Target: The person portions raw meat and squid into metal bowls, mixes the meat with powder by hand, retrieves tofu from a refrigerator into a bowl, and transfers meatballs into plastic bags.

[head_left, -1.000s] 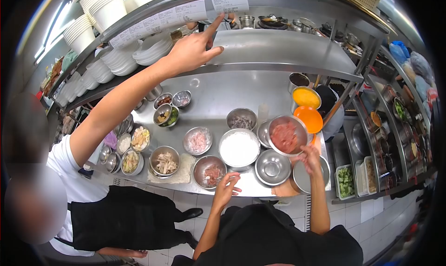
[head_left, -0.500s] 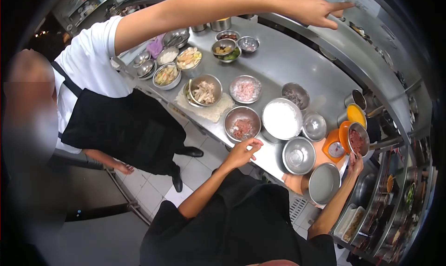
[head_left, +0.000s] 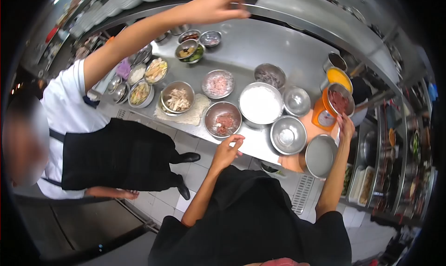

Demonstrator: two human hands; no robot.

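My right hand (head_left: 344, 125) grips the rim of a steel bowl of red meat (head_left: 340, 98), which is over the orange scale (head_left: 324, 115); whether it rests there I cannot tell. My left hand (head_left: 227, 151) is empty, its fingers loosely apart, just below a steel bowl with pinkish meat and white powder (head_left: 223, 119). Between my hands stand a large bowl of white powder (head_left: 261, 103), an empty steel bowl (head_left: 288, 135) and a deep grey pot (head_left: 321, 156). A smaller steel bowl (head_left: 297, 101) sits behind them.
A co-worker in a black apron (head_left: 116, 154) stands at the left, one arm (head_left: 139, 36) stretched over the table (head_left: 251, 38). Bowls of food, one with pale strips (head_left: 178, 98) by a cloth (head_left: 197, 110), line the left side. Stocked shelves (head_left: 395, 145) are at the right.
My right hand has carried the meat bowl rightward to the orange scale. My left hand remains near the pinkish meat bowl. The view has shifted and turned, and the co-worker's arm is still raised.
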